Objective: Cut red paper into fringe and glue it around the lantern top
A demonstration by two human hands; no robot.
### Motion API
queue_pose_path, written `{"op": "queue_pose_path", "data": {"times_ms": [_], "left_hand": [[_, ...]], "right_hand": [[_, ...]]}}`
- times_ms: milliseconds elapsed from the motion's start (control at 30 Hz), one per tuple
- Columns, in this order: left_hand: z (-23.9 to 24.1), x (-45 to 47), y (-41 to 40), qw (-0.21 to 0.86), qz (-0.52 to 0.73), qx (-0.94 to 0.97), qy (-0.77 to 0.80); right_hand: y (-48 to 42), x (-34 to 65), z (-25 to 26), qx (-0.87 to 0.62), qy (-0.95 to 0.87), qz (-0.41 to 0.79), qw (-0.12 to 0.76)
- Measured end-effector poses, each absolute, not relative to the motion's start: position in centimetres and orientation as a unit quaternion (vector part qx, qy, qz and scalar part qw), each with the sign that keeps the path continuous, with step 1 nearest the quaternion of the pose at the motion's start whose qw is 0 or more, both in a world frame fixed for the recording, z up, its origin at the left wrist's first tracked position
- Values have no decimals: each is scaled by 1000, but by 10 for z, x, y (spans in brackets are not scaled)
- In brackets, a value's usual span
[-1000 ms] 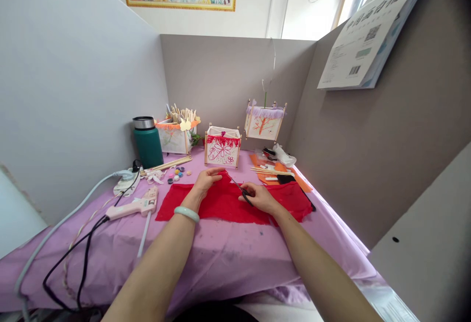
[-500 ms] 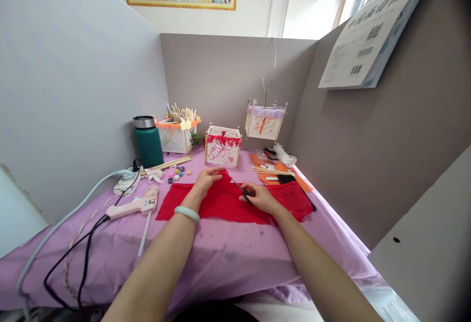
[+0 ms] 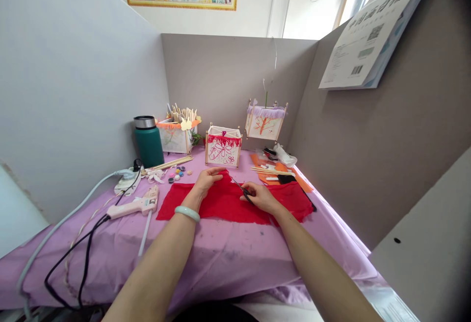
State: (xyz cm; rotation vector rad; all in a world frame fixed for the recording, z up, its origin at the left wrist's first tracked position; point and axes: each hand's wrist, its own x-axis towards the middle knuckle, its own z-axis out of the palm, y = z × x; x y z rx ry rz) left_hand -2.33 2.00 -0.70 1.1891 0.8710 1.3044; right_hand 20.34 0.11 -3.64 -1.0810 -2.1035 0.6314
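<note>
A wide piece of red cloth (image 3: 228, 207) lies across the purple table cover. My left hand (image 3: 208, 183), with a pale green bangle on its wrist, pinches the cloth's far edge and lifts it slightly. In my right hand (image 3: 258, 196) is a pair of scissors (image 3: 246, 192) with dark handles, the blades pointing up and left toward the raised edge. The blade tips are close to the cloth near my left fingertips; whether they touch it I cannot tell. Behind the cloth stands a lantern (image 3: 223, 150) with a wooden stick frame, red fringe and drawn flowers.
Left of the cloth lie a pink glue gun (image 3: 136, 205), a power strip (image 3: 127, 181) and cables. A green bottle (image 3: 149, 143) stands beside a box of sticks (image 3: 174, 136). A purple-fringed lantern (image 3: 265, 123) hangs at the back right, above orange sheets (image 3: 305, 182).
The scissors have shifted very slightly, their tips a little back from the cloth's raised edge. My left hand holds the same place.
</note>
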Motion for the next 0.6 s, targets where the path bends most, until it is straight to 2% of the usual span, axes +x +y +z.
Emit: {"op": "queue_pose_path", "data": {"times_ms": [600], "left_hand": [[-11, -24, 22, 553, 562, 517, 334]], "right_hand": [[-3, 202, -34, -408, -817, 230, 336]]}}
